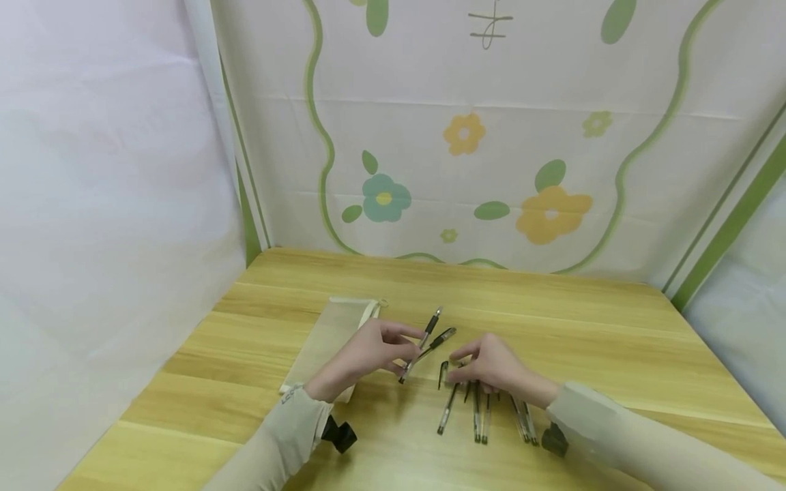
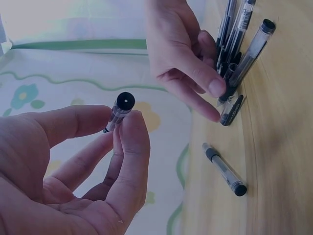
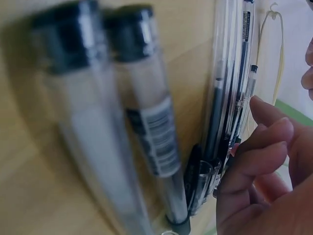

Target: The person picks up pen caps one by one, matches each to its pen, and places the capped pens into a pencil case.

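My left hand [image 1: 377, 351] pinches an uncapped clear pen [image 1: 432, 326] with a black grip. The left wrist view shows the pen's black end [image 2: 125, 101] between thumb and fingertips. Beyond it, a second uncapped pen [image 2: 224, 169] lies on the table. My right hand [image 1: 494, 365] hovers over a group of clear pens [image 1: 477, 412], thumb and forefinger apart. Close to those fingertips lies a black-clipped pen cap [image 2: 232, 110]; whether they touch it, I cannot tell. In the right wrist view, the right hand's fingers [image 3: 254, 169] are bent loosely beside the pens, with nothing visibly held.
A pale cloth pouch [image 1: 322, 341] with a cord lies flat under and beside the left forearm. The wooden table [image 1: 583, 320] ends at a flower-printed cloth wall [image 1: 417, 150]. Two pens [image 1: 527, 423] lie by the right wrist.
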Motion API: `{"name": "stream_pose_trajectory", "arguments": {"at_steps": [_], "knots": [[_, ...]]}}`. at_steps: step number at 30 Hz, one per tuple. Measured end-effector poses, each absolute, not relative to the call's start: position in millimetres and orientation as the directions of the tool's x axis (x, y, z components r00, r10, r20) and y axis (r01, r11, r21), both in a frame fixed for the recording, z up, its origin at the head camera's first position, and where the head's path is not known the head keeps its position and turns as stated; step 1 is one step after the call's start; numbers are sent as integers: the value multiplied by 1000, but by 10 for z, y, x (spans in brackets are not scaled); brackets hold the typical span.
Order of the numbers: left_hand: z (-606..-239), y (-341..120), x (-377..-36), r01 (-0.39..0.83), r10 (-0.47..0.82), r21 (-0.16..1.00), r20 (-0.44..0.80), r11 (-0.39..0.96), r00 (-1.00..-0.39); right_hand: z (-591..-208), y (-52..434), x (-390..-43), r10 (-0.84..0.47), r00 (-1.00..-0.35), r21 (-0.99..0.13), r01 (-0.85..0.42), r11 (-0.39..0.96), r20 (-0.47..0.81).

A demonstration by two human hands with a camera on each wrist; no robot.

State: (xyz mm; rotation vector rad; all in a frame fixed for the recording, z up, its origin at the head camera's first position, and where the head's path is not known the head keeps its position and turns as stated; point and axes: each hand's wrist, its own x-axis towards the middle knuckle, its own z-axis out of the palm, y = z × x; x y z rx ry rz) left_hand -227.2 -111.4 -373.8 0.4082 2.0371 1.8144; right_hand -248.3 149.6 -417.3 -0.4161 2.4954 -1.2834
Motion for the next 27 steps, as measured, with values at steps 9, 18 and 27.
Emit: {"name": "stream_pose_trajectory", "arguments": {"at_steps": [9, 18, 27], "knots": [[-3716, -1142, -2270, -17, 486, 993, -74, 121, -871, -4188, 1408, -2496, -409, -906, -793, -170, 585, -107], [-3700, -1141, -2265, -17, 496, 993, -74, 117, -865, -4264, 1413, -2561, -439, -898, -783, -259, 566, -21], [-3617, -1187, -2274, 21, 486, 999, -2, 42, -874, -4089, 1562, -2538, -386, -920, -966, -29, 257, -75]]}}
